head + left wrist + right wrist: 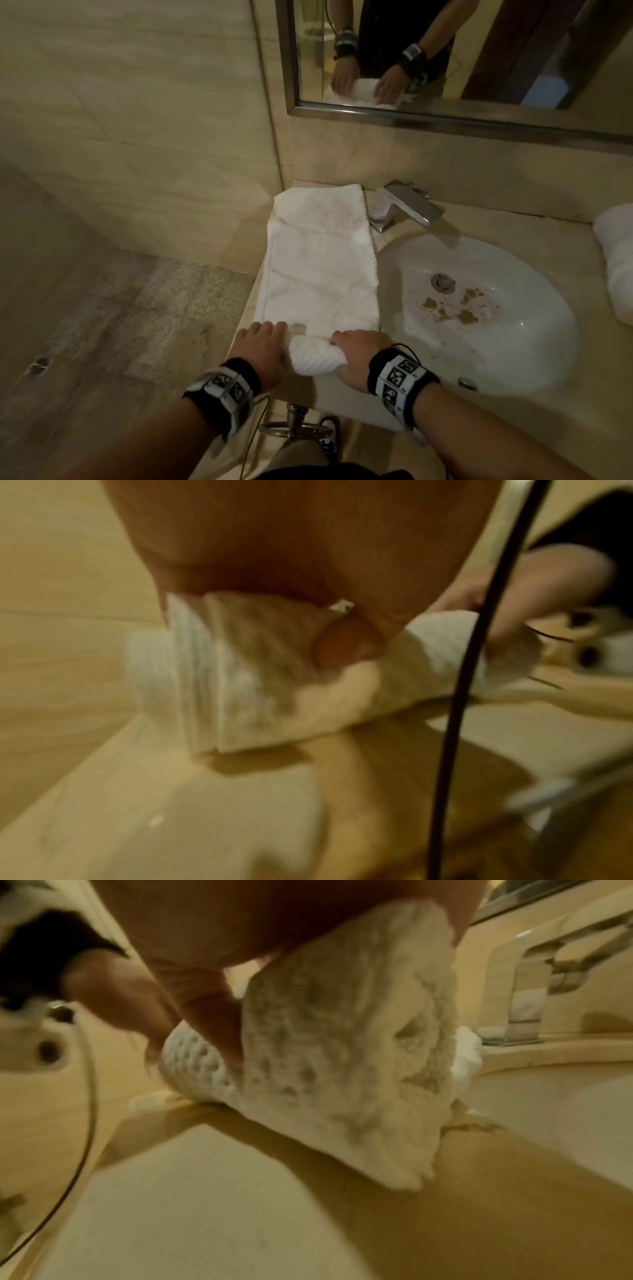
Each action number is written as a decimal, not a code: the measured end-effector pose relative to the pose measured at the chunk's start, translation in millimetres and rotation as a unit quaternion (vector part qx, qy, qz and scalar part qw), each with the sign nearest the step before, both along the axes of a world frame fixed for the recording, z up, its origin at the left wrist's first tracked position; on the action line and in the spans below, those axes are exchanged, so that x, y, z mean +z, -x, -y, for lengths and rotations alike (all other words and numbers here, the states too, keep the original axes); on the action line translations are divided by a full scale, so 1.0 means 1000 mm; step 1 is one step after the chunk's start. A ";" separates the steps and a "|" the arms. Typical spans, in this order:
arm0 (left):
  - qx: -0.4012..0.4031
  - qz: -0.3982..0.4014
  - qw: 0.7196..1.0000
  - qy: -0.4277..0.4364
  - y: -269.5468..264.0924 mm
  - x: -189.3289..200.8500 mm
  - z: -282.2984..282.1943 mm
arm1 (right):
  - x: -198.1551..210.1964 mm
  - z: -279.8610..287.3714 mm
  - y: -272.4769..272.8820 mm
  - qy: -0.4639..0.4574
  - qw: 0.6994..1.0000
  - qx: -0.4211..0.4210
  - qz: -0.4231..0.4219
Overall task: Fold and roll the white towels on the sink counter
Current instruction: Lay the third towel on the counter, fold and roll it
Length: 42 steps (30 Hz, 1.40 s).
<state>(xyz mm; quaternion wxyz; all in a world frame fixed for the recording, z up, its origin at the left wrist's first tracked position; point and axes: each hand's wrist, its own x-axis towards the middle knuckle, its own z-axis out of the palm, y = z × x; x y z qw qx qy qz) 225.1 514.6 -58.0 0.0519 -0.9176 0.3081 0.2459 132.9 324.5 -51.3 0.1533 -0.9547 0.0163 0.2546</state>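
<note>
While the left hand [262,346] and the right hand [359,356] curl over the two ends of the rolled near part of a white towel [318,270], its unrolled length lies flat on the counter [534,226], running to the far wall. Right of it sit the sink [534,346] and tap [404,205]; another towel [616,263] lies far right.

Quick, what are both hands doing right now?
Left hand: fingers curled over the left end of the white towel roll.
Right hand: grips the roll's right end.
</note>
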 end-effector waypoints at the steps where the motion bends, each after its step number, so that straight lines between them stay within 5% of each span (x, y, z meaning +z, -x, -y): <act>1: -0.013 0.035 0.999 0.021 0.011 -0.004 -0.006 | -0.002 0.003 -0.004 -0.017 1.000 -0.013 -0.019; 6: -0.067 0.068 0.994 0.043 0.032 -0.014 -0.017 | -0.001 0.005 -0.008 0.033 0.999 0.018 -0.017; 9: -0.037 0.009 0.998 0.040 0.010 -0.004 -0.002 | -0.002 -0.017 0.013 0.108 0.993 0.017 0.041; 14: -0.011 -0.172 0.983 -0.057 -0.018 0.017 0.016 | -0.013 -0.024 0.035 0.113 0.993 0.022 0.017; 20: -0.058 0.043 0.997 -0.006 0.035 0.007 -0.004 | -0.004 0.000 -0.004 -0.026 0.991 0.012 -0.131; 22: -0.079 0.048 0.995 -0.020 0.049 0.000 -0.013 | 0.000 0.006 -0.011 -0.004 0.990 0.038 -0.139; 25: -0.054 0.049 0.997 0.016 0.040 -0.009 -0.013 | -0.001 -0.003 -0.003 0.090 0.993 0.066 -0.024; 29: -0.010 -0.060 0.998 0.001 0.003 0.001 0.008 | -0.004 -0.024 0.022 0.168 0.983 0.062 0.043; 33: -0.019 -0.037 0.998 -0.051 0.004 0.006 0.019 | -0.012 -0.020 0.013 0.195 0.978 0.073 0.021; 37: -0.078 0.053 0.995 -0.027 0.044 -0.003 -0.001 | -0.003 -0.012 -0.003 0.114 0.990 0.082 -0.017; 42: -0.048 -0.033 0.998 -0.004 0.028 0.012 0.012 | -0.001 -0.014 0.009 0.115 0.989 0.076 -0.051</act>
